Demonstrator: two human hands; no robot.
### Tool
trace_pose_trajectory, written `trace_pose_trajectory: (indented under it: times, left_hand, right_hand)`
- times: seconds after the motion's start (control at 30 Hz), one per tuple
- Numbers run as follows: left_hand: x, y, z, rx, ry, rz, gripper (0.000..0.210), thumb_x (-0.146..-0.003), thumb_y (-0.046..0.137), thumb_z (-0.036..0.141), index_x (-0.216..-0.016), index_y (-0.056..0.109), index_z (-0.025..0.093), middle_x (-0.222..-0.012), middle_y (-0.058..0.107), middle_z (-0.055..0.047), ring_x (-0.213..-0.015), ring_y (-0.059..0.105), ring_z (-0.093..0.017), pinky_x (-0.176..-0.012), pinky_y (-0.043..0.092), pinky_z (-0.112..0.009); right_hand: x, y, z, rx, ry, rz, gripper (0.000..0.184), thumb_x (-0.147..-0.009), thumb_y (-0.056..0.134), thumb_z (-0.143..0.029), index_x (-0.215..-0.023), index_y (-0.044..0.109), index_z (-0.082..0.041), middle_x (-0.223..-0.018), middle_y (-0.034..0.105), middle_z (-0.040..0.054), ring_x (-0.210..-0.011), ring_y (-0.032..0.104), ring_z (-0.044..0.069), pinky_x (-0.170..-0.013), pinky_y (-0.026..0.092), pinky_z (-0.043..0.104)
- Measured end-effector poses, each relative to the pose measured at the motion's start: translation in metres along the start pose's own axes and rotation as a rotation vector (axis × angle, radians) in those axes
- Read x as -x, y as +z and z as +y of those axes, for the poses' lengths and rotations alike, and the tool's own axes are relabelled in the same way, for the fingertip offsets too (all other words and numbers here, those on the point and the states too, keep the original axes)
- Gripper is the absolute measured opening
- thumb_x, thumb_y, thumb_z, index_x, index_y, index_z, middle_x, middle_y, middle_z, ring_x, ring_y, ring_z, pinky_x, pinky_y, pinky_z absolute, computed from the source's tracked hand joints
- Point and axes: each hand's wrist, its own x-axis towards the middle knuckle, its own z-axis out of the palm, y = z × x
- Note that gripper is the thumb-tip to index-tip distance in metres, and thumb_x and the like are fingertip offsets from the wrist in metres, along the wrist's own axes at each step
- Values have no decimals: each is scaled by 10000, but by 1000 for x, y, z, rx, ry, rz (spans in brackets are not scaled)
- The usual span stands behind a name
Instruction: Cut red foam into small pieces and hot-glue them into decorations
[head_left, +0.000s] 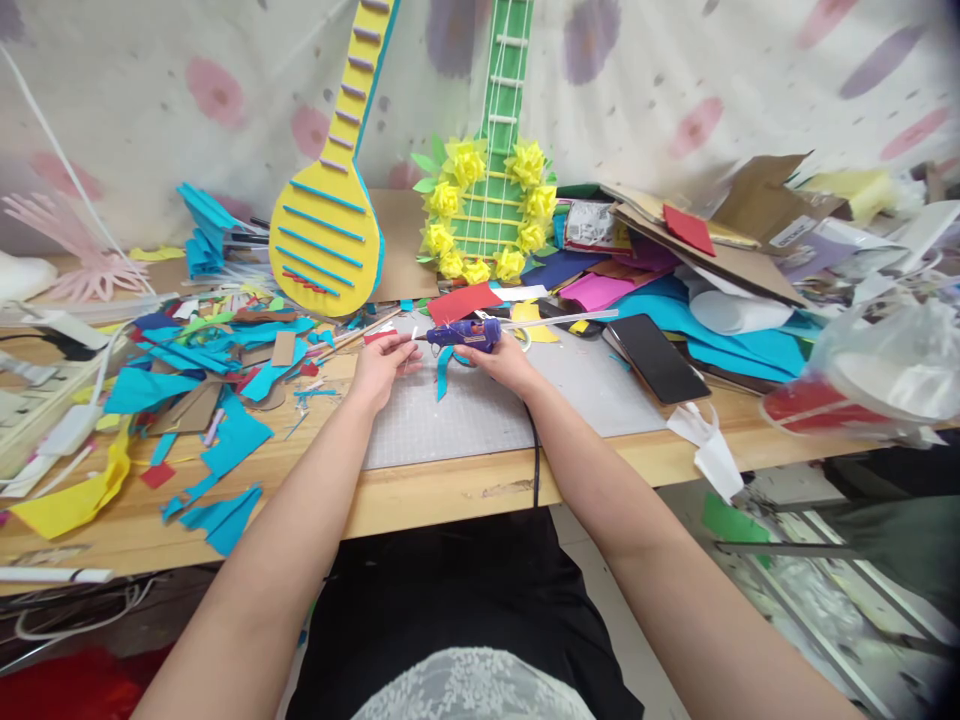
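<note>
My right hand (501,360) is wrapped round a blue-purple hot glue gun (469,335), its nozzle pointing left. A long clear glue stick (562,319) sticks out of the gun's back end. My left hand (384,368) is at the nozzle tip, its fingers drawn together. A small white bit (415,331) shows at its fingertips; whether they grip it or something else is too small to tell. Just behind that hand lies a red scrap (379,335). A blue strip (442,375) hangs below the glue gun, above the grey cutting mat (480,425).
At the back stand a yellow paper lute (322,245) and a green one (487,215) ringed with yellow flowers. Blue scraps (232,440) litter the left. To the right are a phone (656,357), stacked card (720,260) and a plastic-covered tub (832,400). The gun's black cord (536,460) crosses the table edge.
</note>
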Motion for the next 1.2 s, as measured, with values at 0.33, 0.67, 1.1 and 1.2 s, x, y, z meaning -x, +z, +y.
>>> trace_pose_trajectory:
  times: [0.33, 0.67, 1.1, 1.2]
  left_hand:
    - [-1, -1, -1, -7, -1, -13, 167, -666, 658, 79, -825, 623, 115, -735, 621, -25, -624, 601, -94, -620, 549, -258]
    - [1, 0, 0, -3, -8, -12, 151, -685, 628, 55, -830, 617, 95, -700, 615, -22, -602, 607, -98, -575, 539, -245]
    - [-1, -1, -1, -22, -5, -27, 155, -656, 671, 91, -802, 620, 100, -693, 622, -30, -595, 611, -110, -566, 537, -253]
    - [-2, -2, -2, -24, -3, -32, 155, -661, 662, 94, -810, 619, 101, -697, 621, -33, -611, 620, -122, -579, 542, -270]
  right_hand:
    - [-1, 0, 2, -61, -34, -9, 392, -693, 645, -468, -963, 661, -185, -951, 695, 38, -894, 633, 177, -825, 472, 301]
    - [-4, 1, 9, -50, -11, 24, 393, -671, 661, -476, -933, 659, -183, -915, 697, 41, -874, 634, 197, -813, 481, 328]
    - [-2, -2, 2, -54, 18, 44, 392, -677, 627, -529, -861, 648, -184, -794, 666, 34, -829, 617, 193, -743, 481, 309]
    - [-2, -2, 2, -44, 22, 49, 409, -673, 627, -527, -878, 647, -174, -794, 663, 38, -808, 615, 193, -728, 476, 312]
